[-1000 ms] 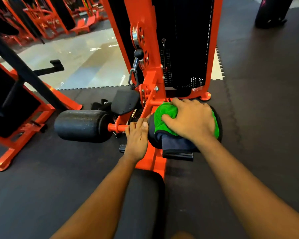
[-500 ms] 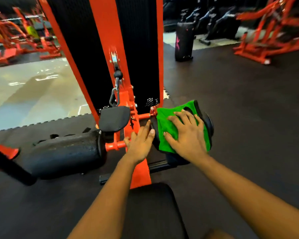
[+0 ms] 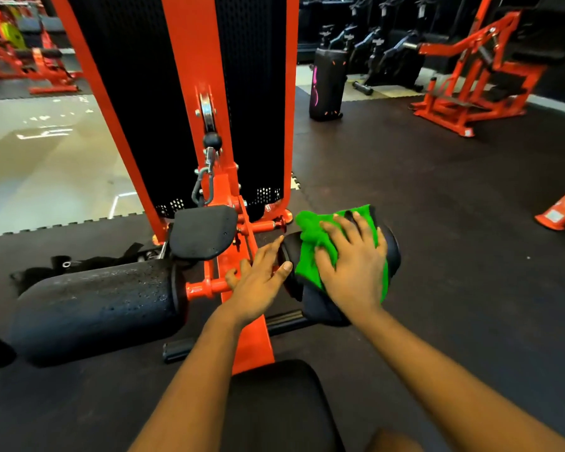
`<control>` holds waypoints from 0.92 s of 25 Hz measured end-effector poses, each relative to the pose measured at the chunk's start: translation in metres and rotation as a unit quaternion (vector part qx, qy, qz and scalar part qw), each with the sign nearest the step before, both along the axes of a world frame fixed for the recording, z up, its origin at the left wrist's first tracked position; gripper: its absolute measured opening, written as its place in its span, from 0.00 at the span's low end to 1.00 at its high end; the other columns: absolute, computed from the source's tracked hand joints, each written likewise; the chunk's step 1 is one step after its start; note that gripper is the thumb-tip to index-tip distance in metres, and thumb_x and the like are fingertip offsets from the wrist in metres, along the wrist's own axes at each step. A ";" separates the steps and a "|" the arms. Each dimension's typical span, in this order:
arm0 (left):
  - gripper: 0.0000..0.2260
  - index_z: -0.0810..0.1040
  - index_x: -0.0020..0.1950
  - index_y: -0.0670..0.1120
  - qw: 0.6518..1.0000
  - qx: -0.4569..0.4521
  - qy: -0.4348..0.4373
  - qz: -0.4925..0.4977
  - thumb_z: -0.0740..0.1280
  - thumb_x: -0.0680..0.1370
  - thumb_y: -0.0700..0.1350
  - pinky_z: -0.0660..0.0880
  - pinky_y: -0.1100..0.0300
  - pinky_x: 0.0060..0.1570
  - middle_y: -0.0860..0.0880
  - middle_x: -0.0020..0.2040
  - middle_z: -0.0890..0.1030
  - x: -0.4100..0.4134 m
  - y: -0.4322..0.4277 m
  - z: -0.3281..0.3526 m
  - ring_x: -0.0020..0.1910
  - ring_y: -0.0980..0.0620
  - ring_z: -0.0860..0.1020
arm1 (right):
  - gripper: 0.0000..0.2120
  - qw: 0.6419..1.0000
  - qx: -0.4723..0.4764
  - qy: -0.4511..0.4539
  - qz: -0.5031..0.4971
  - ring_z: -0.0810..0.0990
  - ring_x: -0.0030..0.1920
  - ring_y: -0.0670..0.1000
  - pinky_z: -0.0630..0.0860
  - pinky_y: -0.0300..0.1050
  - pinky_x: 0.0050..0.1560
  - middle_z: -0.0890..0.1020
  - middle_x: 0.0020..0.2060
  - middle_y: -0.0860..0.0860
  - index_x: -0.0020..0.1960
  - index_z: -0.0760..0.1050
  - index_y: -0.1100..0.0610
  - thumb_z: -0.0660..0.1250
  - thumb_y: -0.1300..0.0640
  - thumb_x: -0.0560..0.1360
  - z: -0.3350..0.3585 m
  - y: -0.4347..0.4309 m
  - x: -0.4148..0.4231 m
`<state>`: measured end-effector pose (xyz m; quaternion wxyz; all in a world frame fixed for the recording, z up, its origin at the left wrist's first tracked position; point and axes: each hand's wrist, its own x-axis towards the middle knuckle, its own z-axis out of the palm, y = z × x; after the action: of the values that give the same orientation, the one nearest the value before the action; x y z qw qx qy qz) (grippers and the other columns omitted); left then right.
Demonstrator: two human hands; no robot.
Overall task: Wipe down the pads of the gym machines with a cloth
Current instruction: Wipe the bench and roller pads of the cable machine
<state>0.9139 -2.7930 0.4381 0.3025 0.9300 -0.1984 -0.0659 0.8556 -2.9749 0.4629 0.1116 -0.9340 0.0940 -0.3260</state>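
Two foam rollers are sticking out from either side of the orange frame (image 3: 245,324), and only one is getting attention. On the far left, the left roller (image 3: 95,308) is lying bare, its skin speckled with what look like droplets, and a small flat pad (image 3: 203,231) is sitting just above its inner end. Across the frame, the left hand (image 3: 258,282) is resting with straight, relaxed fingers against the inner end of the right roller (image 3: 392,252), gripping nothing and seemingly steadying it. The cloth (image 3: 307,265), green on top and dark underneath, is lying draped over that roller, and the right hand (image 3: 353,269) is pressing it down with a flat palm and spread fingers, not curling round it. The step in hand, I judge, is wiping the right roller. Next, the cloth is likely needing to travel round the underside and outer end, with the roller braced against turning; the left roller and flat pad are waiting after that.
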 end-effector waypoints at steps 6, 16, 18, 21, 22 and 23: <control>0.25 0.48 0.80 0.66 1.000 -0.023 0.007 -0.007 0.51 0.83 0.64 0.47 0.42 0.71 0.61 0.79 0.55 0.001 0.001 -0.004 0.77 0.42 0.56 | 0.20 0.996 0.044 0.076 -0.019 0.79 0.56 0.63 0.73 0.54 0.57 0.82 0.55 0.55 0.55 0.80 0.54 0.58 0.43 0.75 0.039 -0.073 0.025; 0.27 0.48 0.81 0.63 1.000 -0.014 0.008 -0.013 0.50 0.83 0.64 0.48 0.41 0.71 0.59 0.79 0.54 0.000 0.001 -0.003 0.76 0.42 0.57 | 0.26 0.983 -0.006 0.183 0.022 0.77 0.65 0.56 0.64 0.57 0.68 0.82 0.61 0.50 0.59 0.79 0.48 0.52 0.36 0.74 0.050 -0.071 0.029; 0.27 0.49 0.81 0.64 0.999 -0.024 0.014 -0.017 0.50 0.83 0.65 0.48 0.40 0.72 0.60 0.79 0.55 0.000 0.003 -0.002 0.76 0.42 0.57 | 0.22 0.970 0.028 0.236 -0.043 0.76 0.64 0.58 0.66 0.59 0.64 0.81 0.62 0.51 0.61 0.78 0.45 0.54 0.38 0.77 0.060 -0.059 0.047; 0.26 0.50 0.80 0.65 0.999 -0.026 0.011 -0.020 0.51 0.83 0.64 0.48 0.39 0.72 0.60 0.79 0.55 -0.002 0.003 0.000 0.76 0.41 0.57 | 0.22 0.978 -0.046 0.201 -0.001 0.71 0.70 0.54 0.62 0.64 0.67 0.78 0.67 0.42 0.68 0.73 0.35 0.54 0.32 0.77 0.045 -0.020 0.044; 0.26 0.50 0.80 0.65 1.000 -0.021 0.013 -0.015 0.51 0.83 0.64 0.48 0.40 0.71 0.60 0.79 0.54 -0.001 0.002 0.001 0.76 0.41 0.57 | 0.22 0.985 -0.059 0.162 0.026 0.71 0.71 0.53 0.62 0.63 0.67 0.78 0.66 0.41 0.66 0.74 0.36 0.54 0.33 0.77 0.038 -0.013 0.034; 0.26 0.49 0.80 0.64 1.000 -0.018 0.018 -0.010 0.51 0.83 0.64 0.48 0.41 0.71 0.60 0.80 0.54 -0.001 0.001 0.002 0.76 0.42 0.57 | 0.21 0.989 -0.061 0.125 0.050 0.70 0.72 0.52 0.62 0.61 0.67 0.79 0.65 0.41 0.65 0.76 0.37 0.55 0.34 0.77 0.029 -0.013 0.022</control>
<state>0.9130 -2.7921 0.4404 0.3215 0.9211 -0.2035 -0.0821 0.8772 -2.9878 0.4918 0.0575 -0.9761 0.0401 -0.2059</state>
